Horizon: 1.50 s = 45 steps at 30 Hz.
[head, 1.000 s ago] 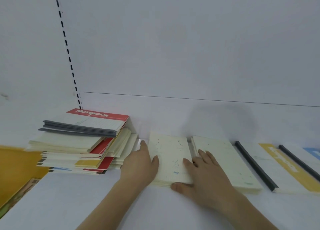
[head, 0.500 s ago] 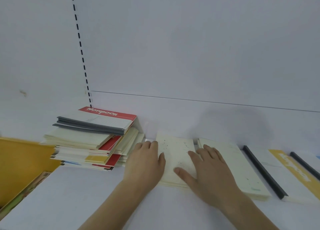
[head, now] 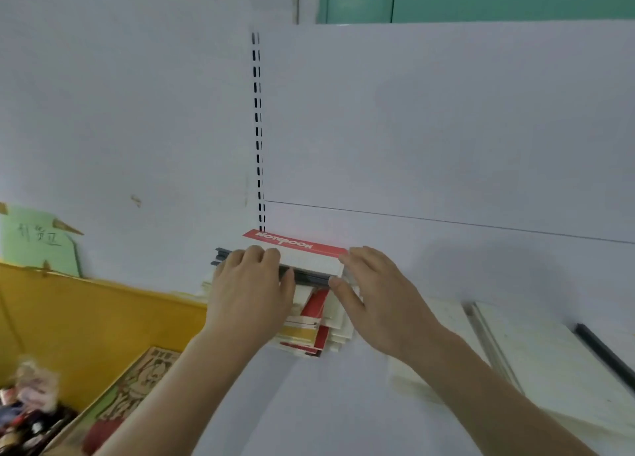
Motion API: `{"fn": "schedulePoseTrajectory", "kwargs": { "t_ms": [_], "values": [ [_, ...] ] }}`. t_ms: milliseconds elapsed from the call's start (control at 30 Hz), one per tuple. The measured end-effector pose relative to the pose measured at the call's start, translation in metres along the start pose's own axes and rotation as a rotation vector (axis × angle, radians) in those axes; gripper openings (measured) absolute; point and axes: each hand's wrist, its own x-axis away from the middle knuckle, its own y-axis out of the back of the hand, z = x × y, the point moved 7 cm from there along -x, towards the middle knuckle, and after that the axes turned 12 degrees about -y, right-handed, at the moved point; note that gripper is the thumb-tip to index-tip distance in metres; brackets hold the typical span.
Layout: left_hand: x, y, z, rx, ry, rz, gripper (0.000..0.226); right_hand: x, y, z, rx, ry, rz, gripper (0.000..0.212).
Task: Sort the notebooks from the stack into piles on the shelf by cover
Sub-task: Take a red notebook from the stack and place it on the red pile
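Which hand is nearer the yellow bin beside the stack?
Left. The left hand rests on the stack's left side, just right of the yellow bin; the right hand is on the stack's far side.
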Motion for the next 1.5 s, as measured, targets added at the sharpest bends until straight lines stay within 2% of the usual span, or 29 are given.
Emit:
{"fn": "schedulePoseTrajectory", "kwargs": {
  "t_ms": [133, 233, 300, 433, 533, 567, 633, 700, 767, 833, 900, 967, 1067, 1167, 1267, 1400, 1500],
  "values": [
    [-0.008, -0.010, 0.041, 0.066, -0.066, 0.080, 0.035, -0.037, -0.034, 0.022, 0.112, -0.081, 0.140, 0.051],
    [-0.012, -0.013, 0.055, 0.142, -0.140, 0.080, 0.033, -0.053, -0.054, 0.025, 0.220, -0.138, 0.253, 0.031],
    [-0.013, -0.014, 0.058, 0.168, -0.184, 0.067, 0.033, -0.054, -0.054, 0.027, 0.209, -0.155, 0.239, 0.034],
    [-0.013, -0.012, 0.063, 0.226, -0.253, -0.069, 0.035, -0.047, -0.036, 0.038, 0.348, -0.134, 0.078, 0.035],
    [-0.014, -0.002, 0.056, 0.329, -0.242, -0.105, 0.046, -0.039, -0.018, 0.059, 0.447, -0.049, -0.141, 0.025],
    [-0.016, 0.000, 0.054, 0.430, -0.196, -0.064, 0.058, -0.035, -0.014, 0.067, 0.459, -0.009, -0.223, 0.021],
    [-0.018, 0.000, 0.049, 0.788, -0.033, 0.040, 0.079, -0.026, -0.007, 0.085, 0.404, 0.065, -0.405, 0.015],
    [-0.022, 0.001, 0.044, 1.144, 0.101, 0.006, 0.064, -0.020, -0.010, 0.099, 0.311, 0.149, -0.478, 0.015],
    [-0.023, 0.002, 0.048, 1.284, 0.230, -0.088, 0.031, -0.016, -0.018, 0.106, 0.195, 0.184, -0.379, 0.029],
    [-0.024, 0.002, 0.061, 1.283, 0.320, -0.190, 0.014, -0.017, -0.019, 0.097, 0.117, 0.098, -0.300, 0.048],
    [-0.026, 0.002, 0.077, 1.262, 0.344, -0.265, 0.011, -0.022, -0.010, 0.074, 0.091, -0.090, -0.297, 0.056],
    [-0.028, 0.003, 0.091, 1.257, 0.355, -0.319, 0.010, -0.034, -0.011, 0.049, 0.166, -0.250, -0.176, 0.050],
    [-0.026, 0.002, 0.104, 1.279, 0.397, -0.330, 0.012, -0.046, -0.038, 0.029, 0.195, -0.231, 0.139, 0.056],
    [-0.024, -0.001, 0.111, 1.264, 0.434, -0.327, 0.014, -0.052, -0.060, 0.023, 0.197, -0.158, 0.283, 0.060],
    [-0.022, -0.004, 0.115, 1.239, 0.447, -0.333, 0.017, -0.056, -0.061, 0.023, 0.228, -0.164, 0.270, 0.046],
    [-0.022, 0.001, 0.118, 1.212, 0.413, -0.398, 0.022, -0.057, -0.049, 0.028, 0.302, -0.145, 0.250, 0.045],
    [-0.023, 0.011, 0.122, 1.244, 0.407, -0.467, 0.025, -0.059, -0.032, 0.025, 0.446, -0.134, 0.127, 0.045]
  ]
}}
